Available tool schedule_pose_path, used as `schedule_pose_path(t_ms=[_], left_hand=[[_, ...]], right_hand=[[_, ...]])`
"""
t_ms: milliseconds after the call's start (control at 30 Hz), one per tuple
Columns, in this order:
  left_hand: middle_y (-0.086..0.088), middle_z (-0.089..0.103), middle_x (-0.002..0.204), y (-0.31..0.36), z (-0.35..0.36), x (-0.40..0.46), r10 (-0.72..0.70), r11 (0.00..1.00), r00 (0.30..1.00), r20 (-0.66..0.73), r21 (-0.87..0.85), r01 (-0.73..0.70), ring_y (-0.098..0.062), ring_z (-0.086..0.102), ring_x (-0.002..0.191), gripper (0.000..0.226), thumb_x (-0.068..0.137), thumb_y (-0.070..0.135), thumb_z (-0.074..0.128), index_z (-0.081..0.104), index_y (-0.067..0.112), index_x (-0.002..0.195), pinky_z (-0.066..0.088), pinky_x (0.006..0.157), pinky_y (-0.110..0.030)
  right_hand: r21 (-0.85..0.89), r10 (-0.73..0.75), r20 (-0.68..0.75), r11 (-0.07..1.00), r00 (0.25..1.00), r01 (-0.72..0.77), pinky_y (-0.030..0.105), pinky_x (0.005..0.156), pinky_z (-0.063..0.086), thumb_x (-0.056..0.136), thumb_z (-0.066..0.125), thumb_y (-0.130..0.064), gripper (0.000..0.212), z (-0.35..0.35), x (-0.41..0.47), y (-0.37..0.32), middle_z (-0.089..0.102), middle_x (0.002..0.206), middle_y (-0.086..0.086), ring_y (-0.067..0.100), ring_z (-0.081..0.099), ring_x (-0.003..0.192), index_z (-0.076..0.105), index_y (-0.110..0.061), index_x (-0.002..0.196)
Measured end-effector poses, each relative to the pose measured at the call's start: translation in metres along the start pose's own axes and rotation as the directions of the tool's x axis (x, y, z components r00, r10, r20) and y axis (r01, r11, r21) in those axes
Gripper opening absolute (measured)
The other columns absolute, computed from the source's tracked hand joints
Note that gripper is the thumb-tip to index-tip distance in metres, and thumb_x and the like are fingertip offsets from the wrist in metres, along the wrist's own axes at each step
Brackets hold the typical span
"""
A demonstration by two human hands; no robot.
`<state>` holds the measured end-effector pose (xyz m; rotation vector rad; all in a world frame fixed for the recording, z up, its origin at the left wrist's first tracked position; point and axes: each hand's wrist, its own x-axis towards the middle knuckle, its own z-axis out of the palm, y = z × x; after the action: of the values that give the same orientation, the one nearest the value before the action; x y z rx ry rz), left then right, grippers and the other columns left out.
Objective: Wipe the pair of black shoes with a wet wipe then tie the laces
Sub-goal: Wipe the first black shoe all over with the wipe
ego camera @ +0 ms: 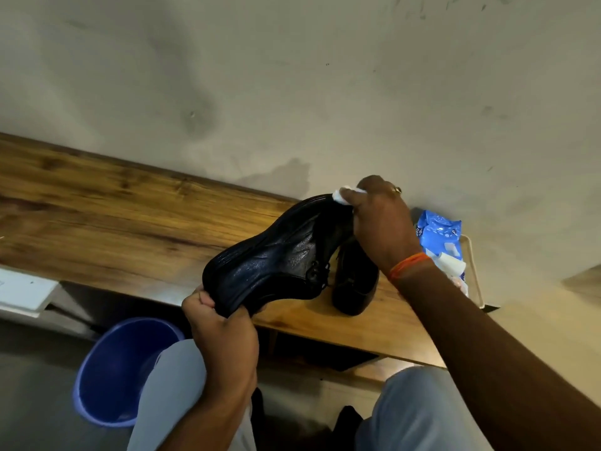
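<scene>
Left hand gripped shoe by its toe, off the bench | right hand pinched wipe on heel | second shoe near front edge | risk: hard rubbing may twist the shoe loose.

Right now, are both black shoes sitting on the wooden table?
No, only the second shoe stands on the table; the left hand holds the other shoe up while the right hand presses a wipe against it.

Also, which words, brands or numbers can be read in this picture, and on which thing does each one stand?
Wipes pack: white lettering on its blue wrapper, too blurred and cut off to read.
Held shoe, second shoe, bucket: no text visible.
</scene>
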<state>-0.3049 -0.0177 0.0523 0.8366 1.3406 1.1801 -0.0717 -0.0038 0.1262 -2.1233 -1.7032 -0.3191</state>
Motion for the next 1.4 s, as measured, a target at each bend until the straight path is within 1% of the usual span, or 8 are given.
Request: schedule_pose_path(t_ms=[100,333,533,633,733,967,1200,1400], left_hand=[[-0.010,0.057,0.118,0.003,0.004,-0.002,0.029,1.000,1.000,0.001,-0.003,-0.029,-0.032,0.065,0.104,0.057,0.075,-0.015,0.058,0.046,0.039,0.091,0.057,0.084,-0.054],[-0.006,0.057,0.115,0.004,0.004,-0.002,0.024,0.999,0.999,-0.026,0.026,-0.023,-0.029,0.064,0.103,0.062,0.074,-0.016,0.057,0.044,0.043,0.085,0.056,0.084,-0.056],[-0.005,0.059,0.111,0.006,0.001,-0.002,-0.013,1.000,1.000,-0.022,-0.021,0.012,-0.032,0.064,0.103,0.053,0.076,-0.012,0.063,0.048,0.038,0.090,0.054,0.087,-0.059],[-0.005,0.058,0.110,0.008,0.003,-0.003,-0.015,0.999,1.000,-0.023,-0.036,0.014,-0.036,0.064,0.103,0.054,0.077,-0.013,0.060,0.047,0.037,0.089,0.054,0.086,-0.060],[-0.004,0.057,0.104,0.010,0.003,-0.003,-0.037,0.998,0.999,-0.032,-0.055,0.036,-0.038,0.063,0.101,0.051,0.078,-0.016,0.055,0.043,0.032,0.089,0.055,0.085,-0.059],[-0.009,0.055,0.102,0.025,0.006,-0.008,-0.106,0.981,0.994,-0.006,-0.167,0.104,-0.020,0.067,0.083,0.046,0.081,-0.022,0.045,0.040,0.021,0.095,0.057,0.081,-0.045],[-0.024,0.047,0.126,0.026,0.003,-0.010,-0.340,0.908,0.937,0.080,-0.234,0.349,-0.038,0.063,0.103,0.052,0.082,-0.021,0.044,0.040,0.015,0.119,0.058,0.061,-0.034],[-0.020,0.039,0.128,0.036,-0.004,-0.017,-0.428,0.865,0.886,0.179,-0.202,0.458,-0.037,0.061,0.101,0.072,0.085,-0.023,0.041,0.038,0.034,0.129,0.056,0.062,-0.035]], right_hand=[[-0.006,0.003,0.013,1.000,1.000,-0.003,0.034,0.071,0.049,0.076,0.060,0.000,0.036,-0.004,0.007,-0.015,0.059,0.098,0.014,0.038,0.059,0.085,0.074,-0.018,0.104],[0.052,-0.389,0.199,0.921,0.900,0.386,0.039,0.069,0.049,0.079,0.063,-0.005,0.021,-0.009,-0.005,-0.087,0.060,0.100,0.011,0.033,0.056,0.091,0.074,-0.013,0.095],[-0.027,0.057,0.231,0.998,0.971,-0.052,0.029,0.075,0.045,0.083,0.062,-0.005,0.026,-0.006,0.029,0.019,0.060,0.095,0.013,0.036,0.059,0.094,0.076,-0.018,0.102],[0.056,0.205,0.224,0.973,0.953,-0.222,0.003,0.064,0.032,0.087,0.058,-0.003,0.029,-0.003,0.023,0.042,0.063,0.088,0.006,0.024,0.061,0.092,0.076,-0.018,0.105],[0.102,0.253,0.061,0.961,0.966,-0.258,0.014,0.085,0.037,0.085,0.052,0.005,0.042,-0.003,0.016,0.032,0.061,0.104,0.013,0.027,0.057,0.100,0.070,-0.015,0.118],[0.118,0.024,-0.249,0.993,0.968,0.005,0.033,0.080,0.047,0.084,0.052,-0.001,0.038,-0.013,0.018,0.001,0.060,0.105,0.017,0.037,0.059,0.093,0.070,-0.011,0.115],[0.036,-0.405,0.024,0.914,0.914,0.404,0.037,0.071,0.053,0.081,0.057,0.004,0.048,-0.002,-0.025,-0.035,0.058,0.115,0.020,0.033,0.057,0.096,0.061,-0.007,0.128],[-0.098,-0.403,0.021,0.910,0.915,0.403,0.039,0.066,0.052,0.082,0.060,-0.005,0.044,-0.020,-0.008,-0.001,0.060,0.106,0.017,0.036,0.057,0.085,0.063,-0.010,0.125]])
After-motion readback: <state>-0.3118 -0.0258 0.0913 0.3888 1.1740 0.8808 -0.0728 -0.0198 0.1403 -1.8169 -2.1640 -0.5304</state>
